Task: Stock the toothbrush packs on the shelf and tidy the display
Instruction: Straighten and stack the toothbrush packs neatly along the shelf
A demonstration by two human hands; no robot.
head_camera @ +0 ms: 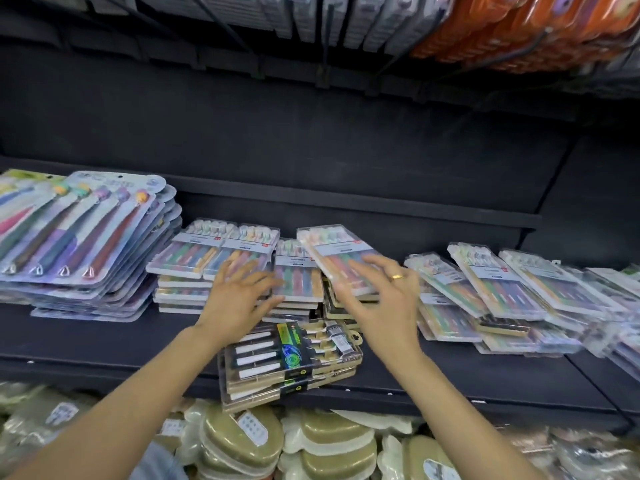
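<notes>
Now both hands are reaching over the dark shelf (104, 341) at the centre of the frame. The left hand (239, 299) is spreading its fingers wide, its grip apart and holding nothing, and is hovering over the front edge of two short stacks of packs (211, 254); whether the fingertips are touching the top pack is hard to tell through the blur. The right hand (384, 299), wearing a ring (397, 276), is also keeping its fingers splayed and its grip apart, lying over the near end of a tilted pack (343, 261) that is resting askew on the middle stack. Its fingers are pointing toward that pack and not curling round it.

Just below the hands, toward the lower centre, a stack of black packs (287, 362) is sitting at the shelf's front lip, overhanging it a little. At the left, large blister packs (83, 230) are lying piled and fanned. At the right, more packs (502, 285) are lying in a loose, slanted heap.
</notes>
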